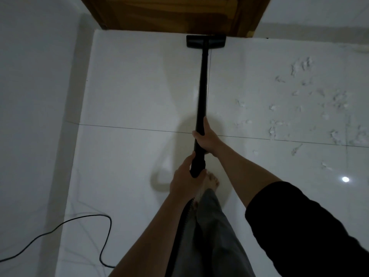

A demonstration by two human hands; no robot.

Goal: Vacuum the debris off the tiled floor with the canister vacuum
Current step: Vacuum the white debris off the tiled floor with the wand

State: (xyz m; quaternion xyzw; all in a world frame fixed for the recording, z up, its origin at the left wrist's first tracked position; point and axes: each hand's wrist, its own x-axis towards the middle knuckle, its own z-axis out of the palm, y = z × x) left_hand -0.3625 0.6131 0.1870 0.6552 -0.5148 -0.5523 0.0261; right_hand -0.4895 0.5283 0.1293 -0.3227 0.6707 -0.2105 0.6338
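1. Wall [30,96] fills the left side, and it is plain and grey.

2. Down low on the left, a thin black cord [79,222] lies in a loop on the white floor [129,86].

3. Next comes the left hand [184,176]. It is wrapped tight around the bottom end of the black wand [202,92], where the ribbed hose [180,226] joins on.

4. The right hand [205,136] is a bit higher up the wand. It holds the wand too, with the fingers closed around it.

5. The wand points straight away from the person. At its far end is the flat head [206,41], which sits on the floor right up against the wooden door [169,15].

6. A bare foot [210,180] stands just under the hands.

7. On the right lies the debris [311,104]. It looks like lots of small white bits, spread over the tiles. Some bits are blurry, so I cannot tell what they are.

8. This is the big thing: the head is far from the mess. All the bits lie to the right of the wand, and none are under the head.

9. I think the wand must swing or slide to the right next. The right hand is nearer the mess, so it would steer.

10. The canister is not in the picture.
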